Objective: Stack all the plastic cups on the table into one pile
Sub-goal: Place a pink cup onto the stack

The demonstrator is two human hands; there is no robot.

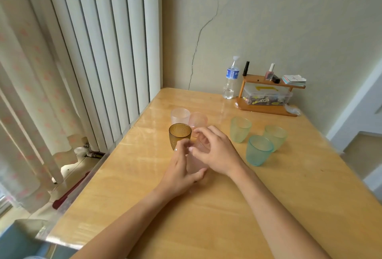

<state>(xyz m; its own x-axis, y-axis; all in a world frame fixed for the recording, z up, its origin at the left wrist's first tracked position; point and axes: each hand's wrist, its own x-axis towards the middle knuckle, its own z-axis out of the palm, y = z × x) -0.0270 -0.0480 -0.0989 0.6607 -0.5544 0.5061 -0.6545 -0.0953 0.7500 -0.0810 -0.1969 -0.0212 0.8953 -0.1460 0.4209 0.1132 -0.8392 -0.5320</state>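
Note:
A pale pink cup (195,162) stands on the wooden table (206,217) at the middle, held between both hands. My left hand (180,168) wraps its left side and base. My right hand (217,151) curls over its rim from the right. Just behind it stands an amber cup (179,134). Farther back are a clear cup (180,115) and a pink cup (198,119), side by side. To the right stand two light green cups (240,129) (276,136) and a teal cup (259,150), all upright and apart.
A water bottle (231,81) and a small wooden shelf (268,101) with bottles, cards and a plastic box sit at the table's far right by the wall. A radiator (99,41) and curtain run along the table's left edge.

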